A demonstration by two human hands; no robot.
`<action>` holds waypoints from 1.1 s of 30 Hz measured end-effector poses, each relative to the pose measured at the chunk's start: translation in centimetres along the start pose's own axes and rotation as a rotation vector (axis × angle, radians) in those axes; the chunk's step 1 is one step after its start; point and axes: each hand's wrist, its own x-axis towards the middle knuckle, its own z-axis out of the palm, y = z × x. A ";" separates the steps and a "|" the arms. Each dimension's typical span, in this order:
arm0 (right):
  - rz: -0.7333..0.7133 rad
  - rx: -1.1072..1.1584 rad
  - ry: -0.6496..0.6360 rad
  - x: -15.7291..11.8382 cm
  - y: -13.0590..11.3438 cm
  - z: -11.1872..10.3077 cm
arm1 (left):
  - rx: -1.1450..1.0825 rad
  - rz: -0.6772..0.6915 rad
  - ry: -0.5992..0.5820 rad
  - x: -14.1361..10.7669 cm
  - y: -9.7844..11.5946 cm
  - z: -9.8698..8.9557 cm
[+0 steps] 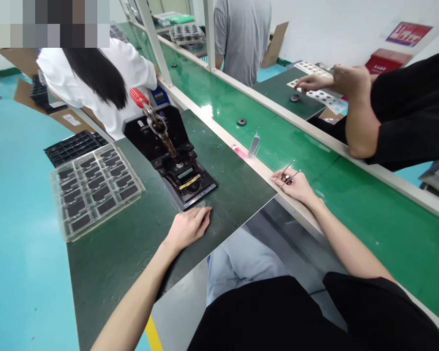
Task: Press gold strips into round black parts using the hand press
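My left hand (188, 226) rests on the dark green table with its fingers loosely extended, close to the front edge of a black toggle-clamp fixture (201, 191). The clamp's red handle (139, 98) points up, and the fixture's hinged black plate stands raised. A yellow strip (190, 182) and a small green piece lie in its base. Over the pale conveyor rail, my right hand (294, 185) grips tweezers (287, 170), whose two tips point up and apart. Nothing shows between the tips.
A clear tray (95, 187) with dark rectangular parts lies left, by a black tray (75, 146). Thin metal pieces (254, 145) stand near the rail. The green conveyor (219, 112) carries a black ring (242, 122). Co-workers stand or sit around; one's hands (347, 80) are across it.
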 end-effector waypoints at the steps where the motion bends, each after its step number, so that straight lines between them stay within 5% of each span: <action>1: 0.002 0.003 -0.014 0.0 0.0 -0.2 | -0.007 -0.006 -0.008 0.0 0.0 0.0; 3: -0.011 -0.004 -0.115 0.4 -0.1 -1.4 | -0.018 -0.011 -0.010 0.0 0.0 0.0; 7: -0.073 -0.076 -0.542 3.6 0.4 -5.8 | -0.032 -0.010 0.021 0.0 0.0 0.0; 10: -0.117 -0.233 -0.435 8.5 1.1 -7.5 | -0.045 -0.034 0.008 0.1 0.0 0.0; 14: -0.201 -0.429 -0.113 16.6 2.1 -3.8 | -0.034 -0.067 -0.007 0.2 0.0 -0.1; 20: -0.351 -0.537 -0.214 24.1 2.5 3.2 | -0.059 -0.079 -0.016 0.0 0.0 -0.5; 24: -0.326 -0.598 -0.233 23.1 2.9 3.3 | -0.065 -0.072 -0.021 -0.2 0.0 -0.4; 33: -0.307 -0.747 -0.143 14.7 4.2 -0.6 | -0.024 -0.018 -0.009 0.0 0.0 0.3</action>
